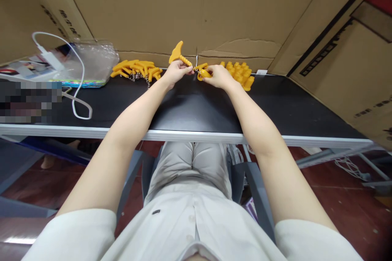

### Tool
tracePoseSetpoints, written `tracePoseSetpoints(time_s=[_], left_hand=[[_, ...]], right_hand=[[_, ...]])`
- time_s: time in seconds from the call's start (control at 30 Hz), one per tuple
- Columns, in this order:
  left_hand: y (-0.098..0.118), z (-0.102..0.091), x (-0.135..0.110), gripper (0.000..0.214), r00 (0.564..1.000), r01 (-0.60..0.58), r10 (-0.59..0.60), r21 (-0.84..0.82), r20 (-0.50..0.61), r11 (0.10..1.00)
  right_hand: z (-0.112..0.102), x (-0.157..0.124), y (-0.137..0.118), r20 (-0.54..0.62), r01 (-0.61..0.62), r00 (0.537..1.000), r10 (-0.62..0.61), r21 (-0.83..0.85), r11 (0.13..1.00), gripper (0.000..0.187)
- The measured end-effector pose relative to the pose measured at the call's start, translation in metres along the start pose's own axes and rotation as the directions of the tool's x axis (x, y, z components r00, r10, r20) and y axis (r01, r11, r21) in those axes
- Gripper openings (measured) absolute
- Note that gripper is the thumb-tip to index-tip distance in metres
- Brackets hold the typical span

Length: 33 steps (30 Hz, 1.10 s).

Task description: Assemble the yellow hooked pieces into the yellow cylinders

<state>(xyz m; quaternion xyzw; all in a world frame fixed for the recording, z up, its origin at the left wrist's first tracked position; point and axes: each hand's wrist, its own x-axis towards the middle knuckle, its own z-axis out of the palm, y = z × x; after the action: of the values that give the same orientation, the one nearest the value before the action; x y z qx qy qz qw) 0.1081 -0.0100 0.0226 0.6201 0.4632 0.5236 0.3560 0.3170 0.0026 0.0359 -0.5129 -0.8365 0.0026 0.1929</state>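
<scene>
My left hand is closed round the ridged stem of a yellow fin-topped piece, which points up and to the left. My right hand pinches a rounded yellow piece just across from it. The fingertips of both hands are close together, and a bit of small metal chain seems to lie between them, too small to make out well. Left of my hands lies a pile of yellow branched pieces with metal chains. Beside my right hand stand several yellow peg-like pieces in a cluster.
Cardboard walls rise behind the black tabletop. At the left are clear plastic bags, a white cable and a blurred-out patch. A small white piece lies by the back wall.
</scene>
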Motion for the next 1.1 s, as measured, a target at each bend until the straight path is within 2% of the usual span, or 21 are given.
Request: tracePoseSetpoints(time_s=[0.17,0.37,0.5,0.67,0.83,0.97,1.03,1.1], left_hand=[[-0.002,0.004,0.002,0.015,1.0,-0.015,0.015,-0.006,-0.025,1.0],[-0.002,0.004,0.003,0.019,0.996,0.003,-0.002,0.004,-0.092,1.0],[-0.003,0.006,0.001,0.017,0.999,-0.008,0.01,0.053,-0.045,0.999],[-0.002,0.008,-0.004,0.011,0.996,-0.058,0.05,0.11,0.07,0.992],[-0.01,0.002,-0.003,0.034,0.986,-0.063,0.044,0.114,0.158,0.991],[-0.023,-0.005,0.004,0.068,0.981,-0.054,0.033,0.105,0.194,0.993],[-0.023,-0.008,0.005,0.084,0.979,-0.059,0.034,0.117,0.203,0.991],[-0.017,-0.009,0.004,0.089,0.98,-0.019,-0.011,0.149,0.199,0.989]], right_hand=[[-0.003,-0.002,-0.005,0.038,-0.028,0.999,0.029,-0.018,0.999,0.02],[-0.003,-0.001,-0.005,0.06,0.002,0.998,-0.001,-0.025,1.0,0.024],[0.005,0.003,-0.002,0.023,0.063,0.998,-0.064,0.056,0.996,0.027],[0.014,0.009,0.004,-0.015,0.104,0.995,-0.103,0.108,0.989,0.029],[0.016,0.011,0.009,-0.012,0.098,0.995,-0.097,0.087,0.991,0.028],[0.014,0.008,0.007,-0.006,0.075,0.997,-0.075,0.085,0.993,0.023],[0.012,0.007,0.005,-0.004,0.063,0.998,-0.063,0.079,0.995,0.021],[0.011,0.006,0.004,-0.007,0.051,0.999,-0.051,0.07,0.996,0.02]])
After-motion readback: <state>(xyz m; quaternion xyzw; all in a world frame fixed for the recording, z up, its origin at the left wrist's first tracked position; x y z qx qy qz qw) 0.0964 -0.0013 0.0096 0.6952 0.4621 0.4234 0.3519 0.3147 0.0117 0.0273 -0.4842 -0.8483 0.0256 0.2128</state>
